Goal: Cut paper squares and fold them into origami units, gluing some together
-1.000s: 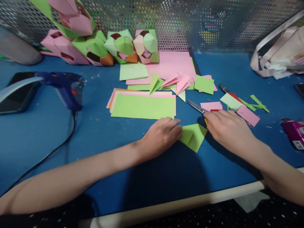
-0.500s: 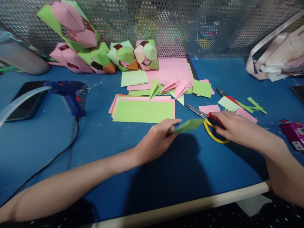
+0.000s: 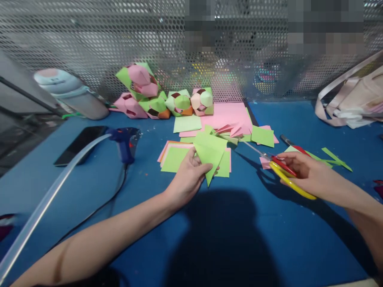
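A folded piece of light green paper point(image 3: 211, 149) is pinched in my left hand point(image 3: 191, 173), thumb in front and fingers behind, its point hanging downward. My right hand point(image 3: 308, 171) grips scissors point(image 3: 291, 184) with one red and one yellow handle, lifted off the table. Their blades appear closed and aim left toward the folded paper, apart from it. Behind my left hand lies a stack of green, pink and orange paper strips point(image 3: 173, 159), partly covered. Folded pink pieces point(image 3: 235, 130) rest just beyond it, near the scissor tips.
A blue glue gun point(image 3: 122, 145) with a clear glue stick and black cord stands at left beside a phone point(image 3: 80, 145). Paper ball models point(image 3: 179, 103) and a bottle point(image 3: 77, 95) line the mesh panel point(image 3: 167, 52). Green scraps point(image 3: 336, 159) and a pale bag point(image 3: 356, 91) are right.
My left hand has raised the green paper from the table and turned it upright. My right hand has picked up the scissors from the tabletop. The view has tilted upward.
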Demonstrator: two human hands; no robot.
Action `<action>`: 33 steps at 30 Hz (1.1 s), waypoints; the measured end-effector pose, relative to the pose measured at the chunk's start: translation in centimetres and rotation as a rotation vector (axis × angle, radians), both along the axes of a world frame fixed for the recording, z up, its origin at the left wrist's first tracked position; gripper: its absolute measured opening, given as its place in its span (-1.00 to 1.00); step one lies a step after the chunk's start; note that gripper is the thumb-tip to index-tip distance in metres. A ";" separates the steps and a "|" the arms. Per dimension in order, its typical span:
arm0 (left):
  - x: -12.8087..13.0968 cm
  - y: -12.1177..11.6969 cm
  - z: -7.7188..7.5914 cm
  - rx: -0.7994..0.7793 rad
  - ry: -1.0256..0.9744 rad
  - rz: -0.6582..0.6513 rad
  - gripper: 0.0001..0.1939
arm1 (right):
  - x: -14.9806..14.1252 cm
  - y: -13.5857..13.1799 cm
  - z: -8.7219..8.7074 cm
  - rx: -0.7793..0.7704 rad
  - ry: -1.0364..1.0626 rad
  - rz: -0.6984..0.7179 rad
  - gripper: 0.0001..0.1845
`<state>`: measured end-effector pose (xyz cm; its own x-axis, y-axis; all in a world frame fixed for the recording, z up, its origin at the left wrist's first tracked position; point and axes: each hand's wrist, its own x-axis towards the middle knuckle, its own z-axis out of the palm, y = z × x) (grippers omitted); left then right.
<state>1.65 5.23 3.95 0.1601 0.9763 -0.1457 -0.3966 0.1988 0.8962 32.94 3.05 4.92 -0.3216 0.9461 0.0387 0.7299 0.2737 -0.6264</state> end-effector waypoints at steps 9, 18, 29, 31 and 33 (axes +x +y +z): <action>-0.4 -0.5 0.4 -0.037 -0.085 -0.019 -0.59 | -3.6 -2.1 0.0 -0.500 0.503 0.089 -0.49; 0.1 -1.6 1.1 -0.007 -0.105 -0.085 -0.66 | -6.1 -3.9 1.1 -0.433 0.406 0.097 -0.59; 0.6 -2.6 1.3 -0.004 -0.087 -0.162 -0.65 | -7.3 -4.2 2.3 -0.627 0.500 0.114 -0.61; 0.5 -2.7 1.0 0.010 -0.069 -0.168 -0.67 | -7.3 -4.2 2.1 -0.626 0.521 0.122 -0.63; 0.4 -2.7 0.8 0.023 -0.063 -0.171 -0.68 | -7.3 -4.2 1.9 -0.614 0.542 0.125 -0.64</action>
<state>2.05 2.49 4.77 0.3322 0.9370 -0.1076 -0.4147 0.2475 0.8757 25.68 -1.12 6.86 -0.5110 0.8079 -0.2935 0.2702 -0.1732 -0.9471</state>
